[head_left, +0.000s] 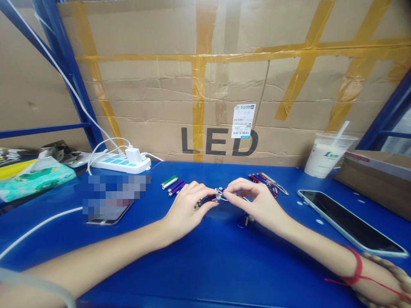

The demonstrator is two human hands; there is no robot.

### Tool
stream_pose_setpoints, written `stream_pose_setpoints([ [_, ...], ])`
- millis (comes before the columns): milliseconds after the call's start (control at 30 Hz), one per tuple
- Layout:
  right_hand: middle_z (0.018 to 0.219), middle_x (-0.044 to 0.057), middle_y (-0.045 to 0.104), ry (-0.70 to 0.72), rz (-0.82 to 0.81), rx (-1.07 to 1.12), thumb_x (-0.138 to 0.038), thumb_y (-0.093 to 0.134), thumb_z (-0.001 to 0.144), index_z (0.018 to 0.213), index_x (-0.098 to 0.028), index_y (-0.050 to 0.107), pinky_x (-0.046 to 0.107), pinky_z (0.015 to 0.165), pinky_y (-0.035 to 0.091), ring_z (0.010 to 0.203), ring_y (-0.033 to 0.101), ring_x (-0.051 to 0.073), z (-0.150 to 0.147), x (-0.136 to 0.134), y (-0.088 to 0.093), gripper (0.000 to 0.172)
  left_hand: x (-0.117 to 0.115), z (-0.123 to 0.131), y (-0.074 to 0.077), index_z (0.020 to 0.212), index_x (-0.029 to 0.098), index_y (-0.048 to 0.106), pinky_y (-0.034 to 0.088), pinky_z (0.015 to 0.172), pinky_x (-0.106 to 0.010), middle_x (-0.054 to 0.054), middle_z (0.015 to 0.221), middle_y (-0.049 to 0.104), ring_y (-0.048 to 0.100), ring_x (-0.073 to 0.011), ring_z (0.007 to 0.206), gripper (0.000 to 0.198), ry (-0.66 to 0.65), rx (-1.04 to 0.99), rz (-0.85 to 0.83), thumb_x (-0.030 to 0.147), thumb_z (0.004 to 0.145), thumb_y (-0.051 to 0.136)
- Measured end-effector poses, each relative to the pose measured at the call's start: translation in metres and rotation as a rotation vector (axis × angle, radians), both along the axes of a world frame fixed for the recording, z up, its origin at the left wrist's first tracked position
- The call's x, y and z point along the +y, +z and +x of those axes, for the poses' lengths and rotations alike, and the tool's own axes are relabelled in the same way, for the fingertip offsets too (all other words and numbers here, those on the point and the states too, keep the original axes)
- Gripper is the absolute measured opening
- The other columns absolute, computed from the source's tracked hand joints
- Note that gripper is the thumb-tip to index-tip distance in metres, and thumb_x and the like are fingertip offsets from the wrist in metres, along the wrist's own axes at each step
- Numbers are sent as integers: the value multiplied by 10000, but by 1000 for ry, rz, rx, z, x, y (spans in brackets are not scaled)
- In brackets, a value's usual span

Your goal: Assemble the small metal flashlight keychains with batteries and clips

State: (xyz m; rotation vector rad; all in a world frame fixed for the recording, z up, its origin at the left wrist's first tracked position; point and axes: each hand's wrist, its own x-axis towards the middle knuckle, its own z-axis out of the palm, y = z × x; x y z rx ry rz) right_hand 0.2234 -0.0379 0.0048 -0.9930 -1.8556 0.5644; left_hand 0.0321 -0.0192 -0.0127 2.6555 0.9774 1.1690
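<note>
Now the left hand [188,205] pinches a slim dark-purple metal keychain torch [206,199]; right hand [253,199] fingertips closed, seemingly on its silver end.

Blue table [205,265], white power strip [120,164], purple flashlights [176,187].

Taped cardboard wall [224,85] backs a blue table [205,265].

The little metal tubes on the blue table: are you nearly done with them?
Seemingly partway. Likely done: a few red and blue tubes with wire rings lie just beyond the right hand. In hand: the left hand holds a dark purple tube while the right hand pinches its silver tip. Likely left: green-and-silver and purple tubes without visible rings wait beside the left hand.
</note>
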Motion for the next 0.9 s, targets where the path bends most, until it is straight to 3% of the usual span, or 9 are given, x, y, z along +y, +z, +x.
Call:
stream_pose_setpoints([
  [633, 782, 35, 618, 26, 76, -49, -327, 648, 759, 726, -178, 654, 245, 531, 473, 629, 564, 120, -2, -4, -1, 152, -2, -2, -1, 943, 206, 647, 387, 748, -312, -9, 846, 672, 540, -167, 810, 135, -73, 25, 16, 260, 865, 551],
  [800, 786, 34, 610, 2, 383, -126, -219, 629, 772, 781, -186, 679, 240, 552, 487, 619, 567, 110, 1, -7, -1, 61, -3, -2, 0, 933, 191, 651, 387, 738, -317, -22, 843, 679, 541, -175, 801, 137, -61, 17, 36, 247, 868, 544],
  [900, 844, 40, 621, 24, 511, -244, -213, 618, 790, 865, -219, 710, 253, 638, 509, 695, 599, 122, 2, -9, 0, 119, -3, -2, 0, 952, 193, 650, 393, 719, -313, -28, 852, 682, 543, -177, 792, 150, -62, 15, 41, 240, 875, 530],
])
